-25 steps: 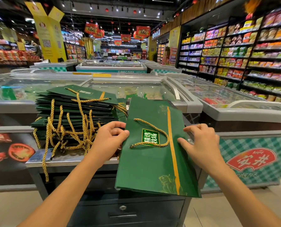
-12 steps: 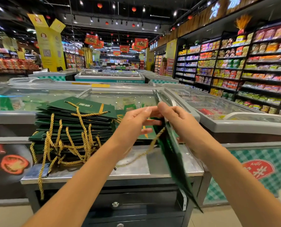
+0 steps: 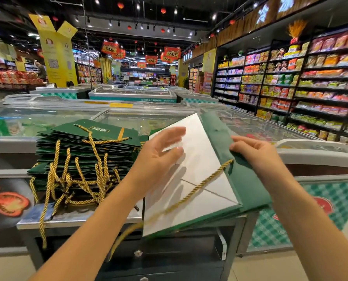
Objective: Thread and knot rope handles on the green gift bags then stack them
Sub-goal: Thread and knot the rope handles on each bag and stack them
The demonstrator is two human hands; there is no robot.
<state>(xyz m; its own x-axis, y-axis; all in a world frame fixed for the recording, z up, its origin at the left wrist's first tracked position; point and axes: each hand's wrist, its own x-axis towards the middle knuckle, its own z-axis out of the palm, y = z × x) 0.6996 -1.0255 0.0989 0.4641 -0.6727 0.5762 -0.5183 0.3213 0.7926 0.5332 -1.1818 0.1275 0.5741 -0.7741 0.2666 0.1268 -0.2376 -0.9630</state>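
The scene is brightly lit by ceiling spotlights (image 3: 137, 6). Glare is seen on freezer lids (image 3: 47, 118). Finger shadows are cast on the bag (image 3: 201, 159); the left hand (image 3: 159, 157) is blurred. Edges are bowed.

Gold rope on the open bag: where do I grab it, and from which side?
Probably pinch the gold rope just below the green band, coming from the left over the white inner panel: it lies straight there, the right hand pinches the band, and the left hand hovers open.

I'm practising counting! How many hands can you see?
2. The left hand is over the white inside of the bag; the right hand pinches its green flap.
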